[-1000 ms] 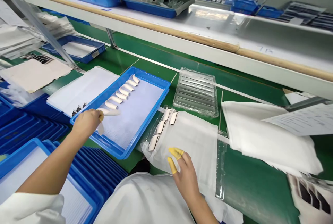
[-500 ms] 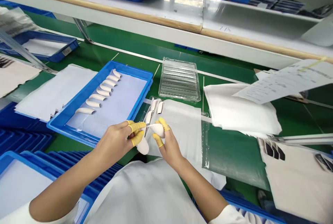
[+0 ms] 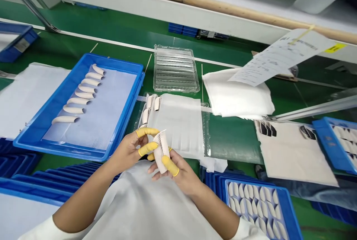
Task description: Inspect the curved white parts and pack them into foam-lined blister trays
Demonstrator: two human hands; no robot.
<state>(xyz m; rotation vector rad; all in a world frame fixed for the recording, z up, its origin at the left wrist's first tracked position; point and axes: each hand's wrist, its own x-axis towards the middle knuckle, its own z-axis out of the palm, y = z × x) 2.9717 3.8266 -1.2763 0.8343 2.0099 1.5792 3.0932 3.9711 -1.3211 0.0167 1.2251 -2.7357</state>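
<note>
Both hands hold a cream, curved piece (image 3: pixel 161 151) in front of the apron, its pleated or ribbed side turned up toward me. My left hand (image 3: pixel 135 149), with yellow finger covers, pinches its upper left edge. My right hand (image 3: pixel 178 169), also with yellow covers, grips its lower right side, thumb on top. Just beyond, several cream pieces with dark edges (image 3: pixel 145 115) lie at the left of a white sheet (image 3: pixel 181 124) over a clear plastic tray. To the left, a blue tray (image 3: pixel 122 130) carries a row of curved cream pieces (image 3: pixel 85 95).
A ribbed clear plastic tray (image 3: pixel 176 70) lies behind the white sheet. A stack of white sheets (image 3: pixel 237 98) sits right of it, under a hanging printed paper (image 3: pixel 279 59). A blue tray of cream pieces (image 3: pixel 292 214) stands low at right. A shelf edge (image 3: pixel 228 11) crosses the back.
The view has shifted right and downward. Earlier my left hand pinched a thin end stretching from the piece in my right hand; now both hands hold the piece closer together, its ribbed side showing.
</note>
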